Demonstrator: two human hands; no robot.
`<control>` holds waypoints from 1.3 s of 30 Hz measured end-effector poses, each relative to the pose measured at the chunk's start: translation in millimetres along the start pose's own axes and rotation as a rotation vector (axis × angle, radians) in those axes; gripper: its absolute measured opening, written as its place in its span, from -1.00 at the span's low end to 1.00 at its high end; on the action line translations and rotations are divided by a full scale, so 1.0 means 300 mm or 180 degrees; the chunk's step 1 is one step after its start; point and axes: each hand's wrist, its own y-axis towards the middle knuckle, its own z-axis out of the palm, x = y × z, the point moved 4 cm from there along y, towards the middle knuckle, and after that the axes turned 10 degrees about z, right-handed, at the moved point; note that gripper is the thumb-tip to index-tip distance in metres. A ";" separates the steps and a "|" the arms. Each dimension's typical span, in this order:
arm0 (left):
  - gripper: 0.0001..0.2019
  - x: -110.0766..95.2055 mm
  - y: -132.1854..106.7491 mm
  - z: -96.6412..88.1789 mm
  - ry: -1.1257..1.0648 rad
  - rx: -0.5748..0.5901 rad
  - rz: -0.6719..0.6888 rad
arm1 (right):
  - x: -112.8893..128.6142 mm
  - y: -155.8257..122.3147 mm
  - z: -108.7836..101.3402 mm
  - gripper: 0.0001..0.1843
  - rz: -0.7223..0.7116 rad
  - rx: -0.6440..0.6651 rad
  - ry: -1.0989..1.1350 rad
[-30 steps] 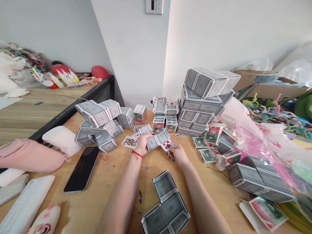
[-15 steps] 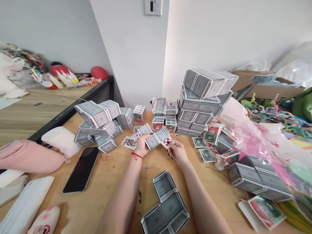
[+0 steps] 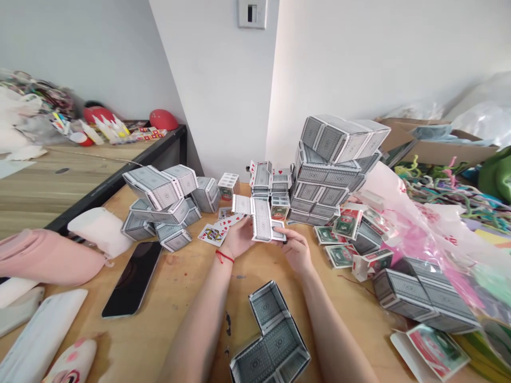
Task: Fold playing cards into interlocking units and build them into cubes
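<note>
Several joined playing cards (image 3: 262,218), grey patterned backs showing, are held up between my two hands above the table. My left hand (image 3: 238,238) grips their left side, its fingers partly hidden beneath them. At their right end my right hand (image 3: 297,248) pinches a card (image 3: 278,231). Loose face-up cards (image 3: 215,232), one a picture card, lie on the table just left of my left hand. Nearer me, between my forearms, an L-shaped open card box (image 3: 275,336) rests on the table. Behind my hands stand upright card bundles (image 3: 261,175) in a low stack.
A tall stack of card-covered blocks (image 3: 335,165) stands at the back right; a smaller stack (image 3: 162,199) is at the left. Card packs (image 3: 341,254) lie right of my hands. A phone (image 3: 133,279) lies at the left, a pink pouch (image 3: 51,255) beyond it.
The joined cards have turned and tilted in my hands, their right end now folded flatter with its back showing. My right hand has moved slightly right.
</note>
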 end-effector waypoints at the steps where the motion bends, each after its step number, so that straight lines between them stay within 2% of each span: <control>1: -0.74 0.001 -0.002 0.001 -0.0009 0.0034 -0.0071 | 0.000 0.001 -0.002 -0.70 0.0014 -0.0013 -0.0020; 3: -0.77 0.002 -0.005 -0.004 0.0010 0.0047 -0.0181 | -0.004 0.004 -0.007 -0.73 0.0036 -0.0107 -0.0046; 5: -0.81 -0.002 -0.008 -0.019 0.0114 -0.0102 -0.0146 | -0.011 0.009 -0.015 -0.78 0.0022 -0.0314 -0.0097; 8: -0.77 -0.007 -0.012 -0.037 0.0322 -0.0250 -0.0037 | -0.022 0.017 -0.030 -0.80 -0.0029 -0.0627 -0.0276; 10: -0.72 -0.004 -0.013 -0.039 0.0486 -0.0184 -0.0016 | -0.026 0.022 -0.036 -0.77 -0.0069 -0.0721 -0.0394; 16: -0.74 0.031 -0.001 -0.036 0.1161 -0.0035 -0.0121 | -0.028 0.027 -0.035 -0.48 -0.0086 -0.0688 -0.0486; 21: -0.75 0.039 0.010 -0.022 0.1386 -0.0191 0.0102 | -0.054 0.034 -0.046 -0.69 0.0208 -0.0806 -0.0575; 28: -0.68 0.034 0.015 -0.021 0.1561 -0.0351 0.0219 | -0.075 0.038 -0.044 -0.63 0.0347 -0.0708 -0.0294; 34: -0.70 0.023 0.013 -0.014 0.1636 -0.0439 0.0315 | -0.072 0.037 -0.041 -0.62 0.0384 -0.0724 -0.0268; 36: -0.72 0.015 0.004 0.003 0.1646 -0.0360 0.0332 | -0.068 0.036 -0.036 -0.63 0.0350 -0.0701 -0.0297; 39: -0.71 0.010 -0.012 0.031 0.1716 -0.0052 0.0195 | -0.061 0.034 -0.029 -0.63 0.0342 -0.0682 -0.0334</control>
